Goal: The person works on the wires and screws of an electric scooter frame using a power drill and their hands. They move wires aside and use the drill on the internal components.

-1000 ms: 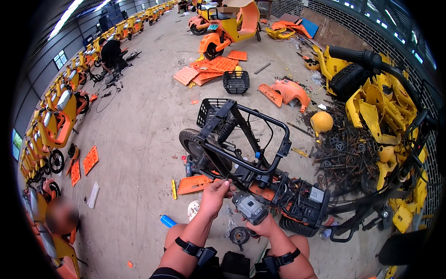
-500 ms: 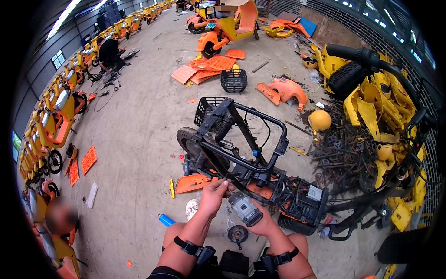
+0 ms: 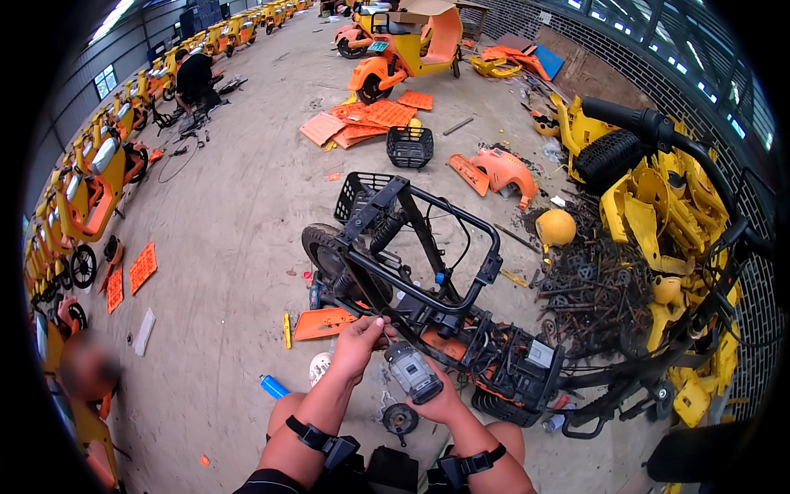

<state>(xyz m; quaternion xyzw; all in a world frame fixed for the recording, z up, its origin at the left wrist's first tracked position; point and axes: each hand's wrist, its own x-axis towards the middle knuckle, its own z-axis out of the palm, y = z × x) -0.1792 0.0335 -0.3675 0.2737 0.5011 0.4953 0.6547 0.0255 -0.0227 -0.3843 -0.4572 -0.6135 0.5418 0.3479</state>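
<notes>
Your right hand (image 3: pixel 440 395) is wrapped tight around a grey power driver (image 3: pixel 413 372), its nose angled up toward the near edge of the stripped black scooter frame (image 3: pixel 428 284), so the tool meets a fastener there. Your left hand (image 3: pixel 360 344) is pinched shut at the fingertips on something small right at that same spot, steadying it against the frame; what it grips is too small to tell. The frame lies on its side on the concrete floor (image 3: pixel 239 214), which brings its underside up to you. An orange panel (image 3: pixel 322 323) rests just left of it. Farther off, a black basket (image 3: pixel 410 146) stands near stacked orange panels (image 3: pixel 366 119), apart from the yellow shells (image 3: pixel 658 206) on the right.
</notes>
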